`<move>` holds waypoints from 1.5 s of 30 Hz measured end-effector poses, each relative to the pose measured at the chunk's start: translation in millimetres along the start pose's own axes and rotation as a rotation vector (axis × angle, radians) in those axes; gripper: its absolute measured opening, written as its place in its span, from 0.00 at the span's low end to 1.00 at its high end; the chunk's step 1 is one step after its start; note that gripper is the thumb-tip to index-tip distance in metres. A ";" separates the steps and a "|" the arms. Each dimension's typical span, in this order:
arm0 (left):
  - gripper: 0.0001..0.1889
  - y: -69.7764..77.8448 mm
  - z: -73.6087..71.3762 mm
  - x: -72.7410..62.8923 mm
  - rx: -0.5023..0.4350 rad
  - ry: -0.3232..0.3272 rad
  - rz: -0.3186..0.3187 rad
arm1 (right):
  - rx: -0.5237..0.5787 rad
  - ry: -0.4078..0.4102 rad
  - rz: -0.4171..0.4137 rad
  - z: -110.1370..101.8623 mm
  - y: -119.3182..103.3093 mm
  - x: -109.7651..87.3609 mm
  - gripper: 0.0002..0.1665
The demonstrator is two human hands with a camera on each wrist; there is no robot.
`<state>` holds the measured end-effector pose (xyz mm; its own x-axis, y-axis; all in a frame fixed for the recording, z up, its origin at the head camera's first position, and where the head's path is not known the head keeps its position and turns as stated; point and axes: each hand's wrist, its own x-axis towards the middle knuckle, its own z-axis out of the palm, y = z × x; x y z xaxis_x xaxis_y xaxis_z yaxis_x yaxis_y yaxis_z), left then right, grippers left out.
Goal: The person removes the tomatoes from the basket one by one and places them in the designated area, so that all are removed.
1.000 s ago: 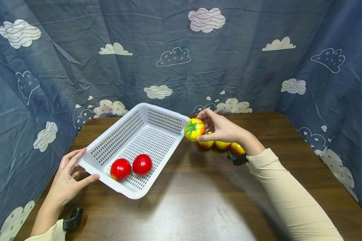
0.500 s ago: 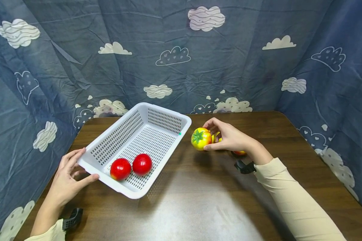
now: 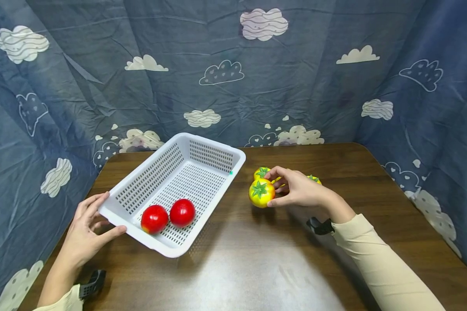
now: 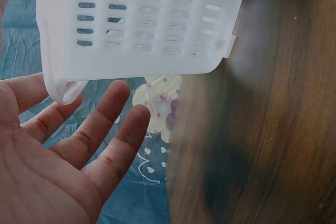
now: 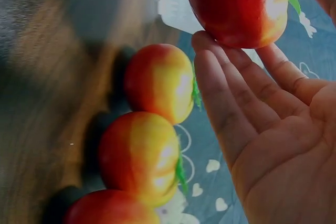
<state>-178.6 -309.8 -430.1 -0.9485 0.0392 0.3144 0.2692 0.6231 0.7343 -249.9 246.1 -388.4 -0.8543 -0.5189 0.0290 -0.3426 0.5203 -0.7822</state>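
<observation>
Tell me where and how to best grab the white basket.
Probably by the rim at the left corner of its near end, coming from the left, as the left hand does: the rim juts outward there, and both red fruits lie toward that end.

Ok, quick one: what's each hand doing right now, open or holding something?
Left hand: holding the white basket by its rim.
Right hand: holding a red-and-yellow tomato.

The left sleeve [image 3: 67, 300] and right sleeve [image 3: 387, 265] were pale cream.
The right one was long and plain, wrinkled toward the wrist; only the left one's end showed. The left band [image 3: 92, 285] was black with a small grid-like pattern, the right band [image 3: 320, 226] black and curved. The left grip [image 3: 87, 234] and right grip [image 3: 301, 190] were bare.
</observation>
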 end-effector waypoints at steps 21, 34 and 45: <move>0.55 -0.3 0.6 -2.0 0.003 0.016 -0.002 | -0.015 -0.045 0.029 15.6 16.3 -7.6 0.40; 0.54 -0.3 1.2 0.1 -0.012 0.009 0.005 | 0.018 -0.090 0.043 18.6 22.3 -6.0 0.41; 0.54 -1.1 1.3 0.8 -0.025 0.015 0.008 | -0.007 -0.085 0.035 20.8 25.9 -5.7 0.41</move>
<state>-179.9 -309.4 -431.5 -0.9438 0.0322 0.3289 0.2808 0.6029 0.7467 -245.8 248.4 -421.8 -0.8298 -0.5556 -0.0517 -0.3157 0.5438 -0.7775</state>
